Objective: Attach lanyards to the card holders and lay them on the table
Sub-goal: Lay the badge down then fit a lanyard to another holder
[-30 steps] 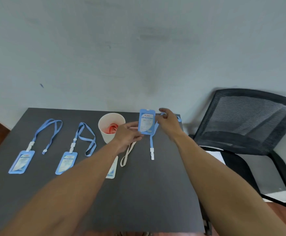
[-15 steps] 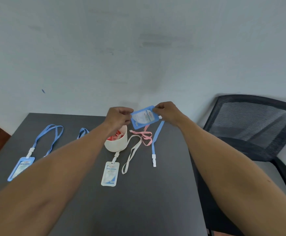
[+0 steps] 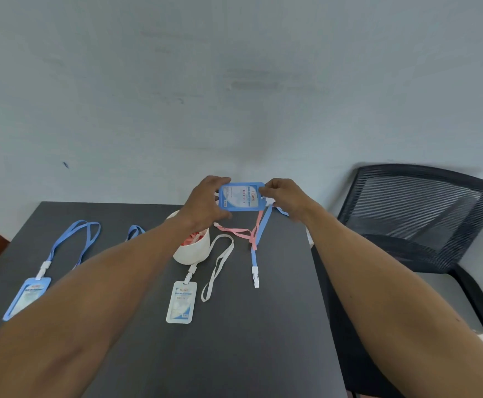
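Both hands hold a blue card holder (image 3: 239,197) sideways in the air above the far edge of the table. My left hand (image 3: 206,203) grips its left end and my right hand (image 3: 284,198) pinches its right end. Below it a loose blue lanyard (image 3: 259,239) with a white clip lies on the table, crossed by a pink lanyard (image 3: 236,229). A white card holder (image 3: 180,301) with a white lanyard (image 3: 218,264) attached lies in the middle. At the left lies a blue card holder with lanyard (image 3: 28,295).
A white cup (image 3: 194,249) holding red items stands on the dark grey table (image 3: 249,340), partly behind my left arm. Another blue lanyard (image 3: 134,231) shows behind that arm. A black mesh chair (image 3: 418,214) stands right of the table, by the wall.
The blue card holder has risen off the table and turned from upright to sideways between my hands. The view has tilted upward.
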The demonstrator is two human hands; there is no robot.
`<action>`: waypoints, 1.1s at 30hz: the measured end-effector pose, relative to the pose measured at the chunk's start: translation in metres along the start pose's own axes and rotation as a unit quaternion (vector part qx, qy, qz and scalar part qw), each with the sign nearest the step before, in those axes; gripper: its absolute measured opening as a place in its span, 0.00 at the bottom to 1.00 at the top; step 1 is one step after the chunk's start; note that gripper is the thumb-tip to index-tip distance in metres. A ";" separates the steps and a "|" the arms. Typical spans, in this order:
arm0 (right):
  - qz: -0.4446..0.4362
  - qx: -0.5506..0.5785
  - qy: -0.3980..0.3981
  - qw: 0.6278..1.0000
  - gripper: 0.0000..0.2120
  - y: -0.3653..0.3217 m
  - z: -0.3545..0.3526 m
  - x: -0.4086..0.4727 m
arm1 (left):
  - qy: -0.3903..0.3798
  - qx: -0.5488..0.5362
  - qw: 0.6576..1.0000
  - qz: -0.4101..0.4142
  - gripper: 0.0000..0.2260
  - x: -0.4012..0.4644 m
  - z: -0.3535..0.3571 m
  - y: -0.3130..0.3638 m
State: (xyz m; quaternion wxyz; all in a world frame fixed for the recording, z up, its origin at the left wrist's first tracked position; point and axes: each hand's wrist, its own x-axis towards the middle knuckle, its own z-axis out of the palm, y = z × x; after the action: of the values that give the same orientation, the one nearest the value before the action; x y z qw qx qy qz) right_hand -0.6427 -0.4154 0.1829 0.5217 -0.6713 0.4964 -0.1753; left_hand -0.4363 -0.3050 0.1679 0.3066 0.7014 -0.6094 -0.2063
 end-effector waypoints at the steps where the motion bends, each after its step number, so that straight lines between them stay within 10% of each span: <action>1: -0.003 -0.004 -0.004 1.000 0.09 -0.001 -0.001 -0.002 | -0.001 0.009 1.000 0.002 0.39 -0.001 0.000 0.000; 13: -0.006 -0.067 -0.078 0.995 0.07 0.003 -0.011 -0.009 | -0.003 0.048 0.999 0.011 0.35 -0.004 -0.012 -0.011; 33: -0.139 -0.147 0.039 0.979 0.05 0.001 -0.010 -0.011 | -0.021 0.055 0.998 0.009 0.36 0.005 -0.030 -0.016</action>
State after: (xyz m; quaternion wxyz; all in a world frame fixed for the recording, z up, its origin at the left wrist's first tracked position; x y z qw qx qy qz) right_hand -0.6561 -0.4113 0.1893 0.3684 -0.7959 0.4382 -0.1971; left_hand -0.4036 -0.3033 0.1796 0.2568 0.7071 -0.6326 -0.1841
